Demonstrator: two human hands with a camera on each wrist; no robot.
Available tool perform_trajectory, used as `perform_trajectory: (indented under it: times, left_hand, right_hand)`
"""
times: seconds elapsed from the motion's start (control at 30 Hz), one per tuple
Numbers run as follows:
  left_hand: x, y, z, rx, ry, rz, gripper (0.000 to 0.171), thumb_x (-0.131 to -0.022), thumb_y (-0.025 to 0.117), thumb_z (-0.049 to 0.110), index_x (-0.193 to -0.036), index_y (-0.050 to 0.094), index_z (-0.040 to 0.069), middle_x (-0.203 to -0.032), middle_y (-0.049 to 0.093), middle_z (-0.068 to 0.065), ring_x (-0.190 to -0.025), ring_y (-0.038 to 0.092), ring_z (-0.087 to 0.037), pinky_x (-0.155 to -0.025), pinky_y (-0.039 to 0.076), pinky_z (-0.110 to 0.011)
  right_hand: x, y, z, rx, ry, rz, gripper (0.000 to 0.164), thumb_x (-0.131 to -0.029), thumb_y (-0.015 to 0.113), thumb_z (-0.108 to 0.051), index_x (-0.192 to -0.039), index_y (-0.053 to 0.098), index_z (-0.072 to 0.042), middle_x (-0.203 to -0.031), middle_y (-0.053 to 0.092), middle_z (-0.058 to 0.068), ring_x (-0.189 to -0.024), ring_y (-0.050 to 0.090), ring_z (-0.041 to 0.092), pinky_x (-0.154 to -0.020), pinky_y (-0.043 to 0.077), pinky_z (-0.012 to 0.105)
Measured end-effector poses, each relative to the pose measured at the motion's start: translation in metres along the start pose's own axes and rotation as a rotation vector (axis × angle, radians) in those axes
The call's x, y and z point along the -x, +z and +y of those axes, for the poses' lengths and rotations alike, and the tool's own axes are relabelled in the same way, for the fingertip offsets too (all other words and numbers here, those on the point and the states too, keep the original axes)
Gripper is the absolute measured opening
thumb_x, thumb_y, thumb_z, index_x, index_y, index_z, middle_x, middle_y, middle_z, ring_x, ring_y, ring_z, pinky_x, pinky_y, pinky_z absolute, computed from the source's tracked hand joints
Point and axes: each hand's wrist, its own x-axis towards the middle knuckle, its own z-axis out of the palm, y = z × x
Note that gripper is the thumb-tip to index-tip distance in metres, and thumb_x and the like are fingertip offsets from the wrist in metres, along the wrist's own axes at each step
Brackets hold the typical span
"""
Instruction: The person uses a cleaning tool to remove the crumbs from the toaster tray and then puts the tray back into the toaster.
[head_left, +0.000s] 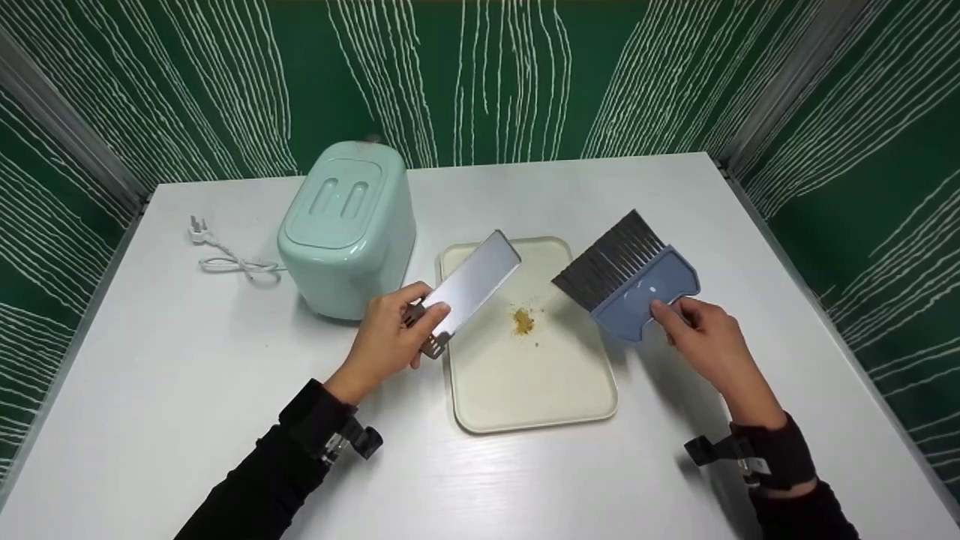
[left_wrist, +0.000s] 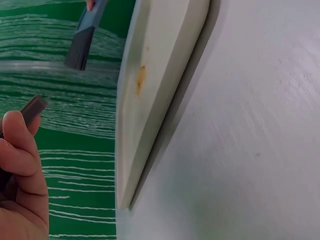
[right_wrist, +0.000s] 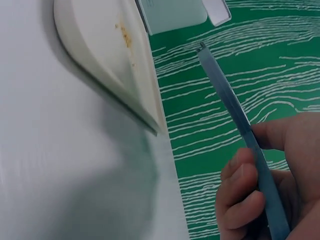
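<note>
In the head view, the left hand (head_left: 388,328) grips a flat, shiny silver rectangular piece (head_left: 480,279) by its dark slotted end, thumb on top; its exact kind is unclear. It is tilted above the left part of a cream tray (head_left: 536,394). The right hand (head_left: 709,341) pinches the blue handle of a wide brush (head_left: 611,259) with dark bristles. This brush hangs in the air over the tray's right edge, bristles toward the upper left. A small heap of yellow-brown crumbs (head_left: 523,321) lies on the tray between the two tools, touched by neither.
A mint-green toaster (head_left: 349,225) stands at the left, close behind the left hand. Its white cord and plug (head_left: 232,259) lie on the white table (head_left: 150,390). Green walls (head_left: 510,75) with white streaks enclose the back and sides.
</note>
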Motion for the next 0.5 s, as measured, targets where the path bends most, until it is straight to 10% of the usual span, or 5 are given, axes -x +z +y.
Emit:
perform_trajectory:
  times: [0.5]
  left_hand:
    - [0.004,0.002,-0.006,0.127,-0.087,0.027,0.02,-0.106,0.072,0.027,-0.102,0.071,0.008,-0.055,0.066,-0.017,-0.033,0.053,-0.012,-0.035,0.04,-0.023]
  right_hand:
    - [-0.03,0.001,0.049,0.085,0.125,0.07,0.053,-0.11,0.052,-0.048,-0.072,0.043,-0.012,-0.067,0.04,0.0,-0.07,0.043,0.024,-0.062,0.033,0.035]
